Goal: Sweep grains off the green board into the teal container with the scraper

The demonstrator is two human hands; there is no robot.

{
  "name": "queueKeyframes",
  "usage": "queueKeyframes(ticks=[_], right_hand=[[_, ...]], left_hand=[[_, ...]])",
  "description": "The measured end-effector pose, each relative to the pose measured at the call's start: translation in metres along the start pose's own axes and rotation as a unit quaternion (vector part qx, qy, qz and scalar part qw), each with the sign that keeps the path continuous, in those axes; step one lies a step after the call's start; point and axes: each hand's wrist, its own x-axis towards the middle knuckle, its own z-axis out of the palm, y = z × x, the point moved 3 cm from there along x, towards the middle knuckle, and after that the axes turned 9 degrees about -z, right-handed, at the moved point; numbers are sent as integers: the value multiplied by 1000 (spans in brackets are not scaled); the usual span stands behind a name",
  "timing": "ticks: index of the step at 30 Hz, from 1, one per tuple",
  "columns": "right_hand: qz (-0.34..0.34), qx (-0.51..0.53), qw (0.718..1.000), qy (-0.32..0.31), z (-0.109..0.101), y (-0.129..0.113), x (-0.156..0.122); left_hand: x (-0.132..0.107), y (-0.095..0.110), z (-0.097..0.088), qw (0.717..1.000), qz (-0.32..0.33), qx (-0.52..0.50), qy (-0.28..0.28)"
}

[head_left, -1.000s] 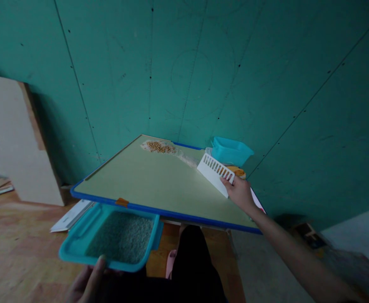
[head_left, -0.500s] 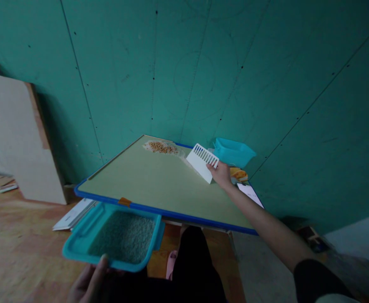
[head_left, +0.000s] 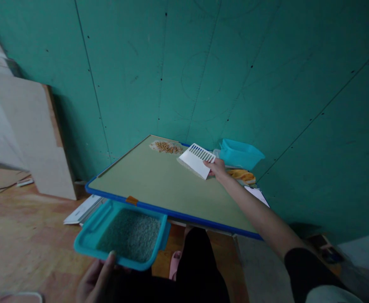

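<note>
My right hand [head_left: 216,168] is stretched out over the far side of a green table with a blue rim [head_left: 159,208] and grips a white slotted scraper [head_left: 196,159], its edge lying on the tabletop. A small heap of yellow beans mixed with pale grains [head_left: 166,147] lies just beyond the scraper at the table's far corner. My left hand [head_left: 96,280] holds a teal tray [head_left: 88,245] filled with pale grains below the table's near edge, thumb on the rim.
A teal tub [head_left: 241,153] stands at the table's far right, with a yellow item [head_left: 241,174] and a white sheet [head_left: 256,195] in front of it. Green wall panels stand behind. A pale board [head_left: 23,139] leans at left; wooden floor lies below.
My right hand has carried the scraper from the table's right side toward the far corner, close to the bean heap. The view has shifted slightly; the tray stays under the near edge.
</note>
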Motion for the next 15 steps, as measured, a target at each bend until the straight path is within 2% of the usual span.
queueKeyframes(ticks=[7, 11, 15], right_hand=[[11, 35, 998, -53, 36, -15, -6], [16, 44, 996, -70, 56, -24, -13], [21, 58, 994, -90, 72, -28, -23]], left_hand=[[8, -4, -5, 999, -8, -20, -38], [1, -4, 1, 998, 50, -42, -18], [-6, -2, 7, 997, 69, -21, -12]])
